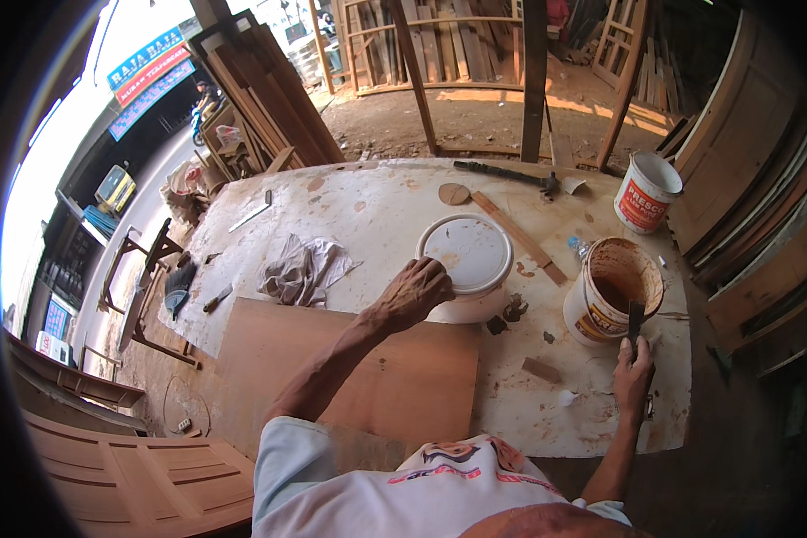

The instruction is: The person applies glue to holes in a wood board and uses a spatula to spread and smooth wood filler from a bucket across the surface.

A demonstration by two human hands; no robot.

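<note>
Steadying the white tub (464,309) seems best done gently by the left hand (414,294), whose bent fingers are set on the near left edge of its lid (471,247); whether that edge is pinched or only touched cannot be told. A soft, even push should be used, so that the tub is not tipped. By the right hand (634,372), a dark scraper (635,316) is gripped with closed fingers, its blade pointed up by the near rim of the brown-stained bucket (592,316). The blade should be held firmly, and any bump against the bucket is best avoided. Far left of the left hand, a small tool (216,299) is seen, and nearer, a crumpled cloth (303,269). Below the left forearm, a big brown board (359,377) is laid, so low reaching may be blocked. Just right of the left hand, beyond the tub's edge, dark clumps (515,308) could be bumped. Between the hands, farther off, a wood strip (522,240) is seen, and nearer, a small wood block (542,369). Beyond the right hand, a second bucket (646,193) is placed.
</note>
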